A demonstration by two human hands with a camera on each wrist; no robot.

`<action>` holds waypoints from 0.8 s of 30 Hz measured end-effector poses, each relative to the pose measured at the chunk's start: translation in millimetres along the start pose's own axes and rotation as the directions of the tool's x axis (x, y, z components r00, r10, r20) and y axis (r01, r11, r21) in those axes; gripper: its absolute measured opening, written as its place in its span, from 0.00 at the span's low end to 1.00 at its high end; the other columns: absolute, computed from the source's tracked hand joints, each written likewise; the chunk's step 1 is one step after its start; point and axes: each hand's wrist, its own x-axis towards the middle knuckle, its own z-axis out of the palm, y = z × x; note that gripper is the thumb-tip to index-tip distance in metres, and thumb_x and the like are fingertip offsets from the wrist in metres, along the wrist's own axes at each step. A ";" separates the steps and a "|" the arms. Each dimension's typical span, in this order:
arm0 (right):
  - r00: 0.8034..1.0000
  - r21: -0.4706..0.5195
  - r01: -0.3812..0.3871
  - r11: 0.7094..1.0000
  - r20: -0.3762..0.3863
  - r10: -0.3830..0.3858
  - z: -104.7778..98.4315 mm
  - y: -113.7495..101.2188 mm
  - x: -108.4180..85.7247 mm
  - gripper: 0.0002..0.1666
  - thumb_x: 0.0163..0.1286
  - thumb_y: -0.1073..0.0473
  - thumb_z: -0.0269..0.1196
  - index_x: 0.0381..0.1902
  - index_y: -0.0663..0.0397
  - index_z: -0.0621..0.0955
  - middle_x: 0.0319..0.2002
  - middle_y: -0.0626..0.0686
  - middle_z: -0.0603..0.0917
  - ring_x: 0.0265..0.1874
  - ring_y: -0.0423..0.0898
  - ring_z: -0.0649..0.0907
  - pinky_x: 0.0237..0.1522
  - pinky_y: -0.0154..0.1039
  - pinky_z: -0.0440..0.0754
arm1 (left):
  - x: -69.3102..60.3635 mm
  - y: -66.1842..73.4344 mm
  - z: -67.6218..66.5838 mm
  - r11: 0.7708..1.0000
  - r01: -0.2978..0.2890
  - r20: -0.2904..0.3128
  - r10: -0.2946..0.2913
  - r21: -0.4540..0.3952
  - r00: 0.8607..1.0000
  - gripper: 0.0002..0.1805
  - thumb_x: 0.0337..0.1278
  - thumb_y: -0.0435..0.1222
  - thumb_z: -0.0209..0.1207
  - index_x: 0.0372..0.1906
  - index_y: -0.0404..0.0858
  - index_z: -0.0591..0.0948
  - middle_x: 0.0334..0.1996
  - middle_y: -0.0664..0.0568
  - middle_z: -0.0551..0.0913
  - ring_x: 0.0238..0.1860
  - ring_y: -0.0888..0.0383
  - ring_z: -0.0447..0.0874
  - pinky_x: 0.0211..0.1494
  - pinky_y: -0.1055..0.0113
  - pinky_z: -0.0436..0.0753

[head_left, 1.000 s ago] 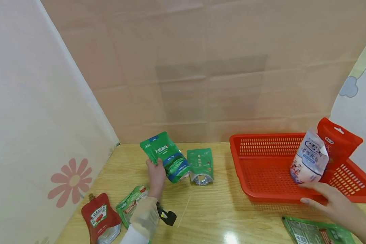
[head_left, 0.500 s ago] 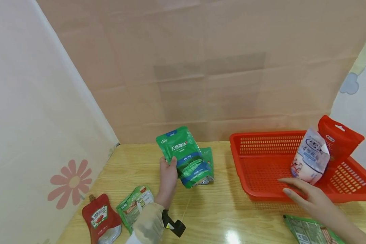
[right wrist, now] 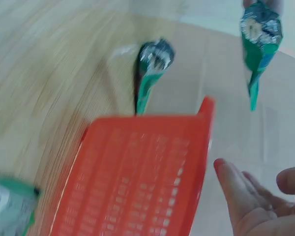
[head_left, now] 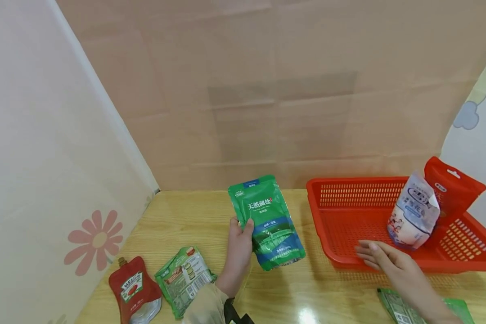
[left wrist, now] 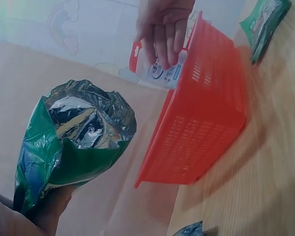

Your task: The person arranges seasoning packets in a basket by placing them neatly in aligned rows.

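Note:
My left hand [head_left: 239, 249] grips a green pouch of lake salt [head_left: 265, 211] by its left edge, thumb across the front. The pouch is raised above the table, and its foil-like bottom [left wrist: 91, 123] faces the left wrist camera. My right hand [head_left: 398, 270] hovers over the front rim of the red plastic basket [head_left: 328, 252], fingers extended and holding nothing. Inside the basket's right part lean a white salt bag [head_left: 414, 211] and a red pouch [head_left: 451, 189]. Another green pouch [right wrist: 155, 64] stands on the table; the held one hides it in the head view.
At the table's left lie a red Heinz ketchup pouch [head_left: 133, 288] and a green food packet [head_left: 184, 279]. Partly under my right forearm, another green packet [head_left: 459, 309] lies before the basket. A brown sheet [head_left: 243, 90] hangs behind the table.
My left hand has carried the green salt pouch to the right and slightly nearer, covering the other green pouch. My right hand has shifted left along the basket's front rim.

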 end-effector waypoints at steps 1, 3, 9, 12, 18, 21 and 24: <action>1.000 0.015 -0.027 1.000 0.007 0.027 0.9 -2.6 -0.7 0.34 0.79 0.47 0.37 0.66 0.71 0.64 0.58 0.65 0.79 0.44 0.26 0.82 0.45 0.32 0.84 | -2.0 -1.4 1.1 1.000 0.000 0.009 0.000 0.001 1.000 0.18 0.74 0.35 0.40 0.61 0.30 0.59 0.55 0.35 0.76 0.52 0.55 0.79 0.56 0.62 0.77; 0.998 0.045 -0.060 0.997 0.025 0.059 2.2 -7.0 -1.1 0.35 0.79 0.45 0.36 0.67 0.71 0.62 0.60 0.68 0.76 0.45 0.28 0.83 0.46 0.34 0.84 | -5.7 -4.8 3.3 1.000 -0.006 0.027 0.006 -0.001 1.000 0.18 0.74 0.36 0.41 0.61 0.31 0.60 0.54 0.35 0.77 0.52 0.55 0.79 0.56 0.62 0.77; 0.994 0.155 -0.097 0.983 0.072 0.086 9.3 -17.3 2.1 0.37 0.79 0.45 0.35 0.67 0.75 0.61 0.61 0.68 0.75 0.47 0.32 0.84 0.48 0.36 0.84 | -16.6 -13.5 9.3 0.998 -0.060 0.068 0.059 0.013 0.996 0.19 0.74 0.39 0.43 0.59 0.31 0.60 0.53 0.37 0.79 0.50 0.56 0.81 0.53 0.62 0.80; 0.991 0.205 -0.110 0.973 0.091 0.093 17.9 -23.2 3.2 0.38 0.79 0.45 0.36 0.67 0.76 0.61 0.62 0.69 0.74 0.49 0.37 0.84 0.49 0.38 0.83 | -20.9 -14.9 13.4 0.999 -0.039 0.089 0.039 -0.009 0.995 0.19 0.74 0.38 0.42 0.61 0.31 0.59 0.56 0.38 0.77 0.54 0.54 0.80 0.57 0.59 0.79; 0.976 0.243 -0.130 0.961 0.203 0.081 34.1 -30.8 2.8 0.40 0.79 0.43 0.37 0.69 0.75 0.57 0.64 0.70 0.70 0.57 0.52 0.81 0.53 0.41 0.82 | -30.6 -15.6 22.6 0.997 0.013 0.136 -0.003 -0.070 0.991 0.21 0.73 0.34 0.42 0.66 0.33 0.57 0.60 0.38 0.74 0.60 0.50 0.77 0.62 0.59 0.77; 0.952 0.277 -0.154 0.949 0.300 0.067 39.3 -31.0 2.7 0.42 0.79 0.42 0.37 0.69 0.79 0.52 0.65 0.73 0.67 0.59 0.58 0.79 0.54 0.43 0.81 | -35.9 -18.5 26.2 0.998 0.003 0.164 0.008 -0.068 0.986 0.21 0.73 0.34 0.42 0.65 0.33 0.57 0.60 0.38 0.75 0.59 0.49 0.77 0.62 0.59 0.77; 0.893 0.319 -0.194 0.928 0.449 0.032 41.4 -27.9 3.0 0.45 0.79 0.42 0.36 0.67 0.84 0.49 0.62 0.75 0.69 0.57 0.59 0.80 0.55 0.48 0.80 | -41.1 -21.8 29.0 0.998 -0.006 0.203 0.019 -0.062 0.979 0.21 0.73 0.34 0.42 0.65 0.32 0.57 0.60 0.37 0.75 0.58 0.48 0.78 0.60 0.59 0.78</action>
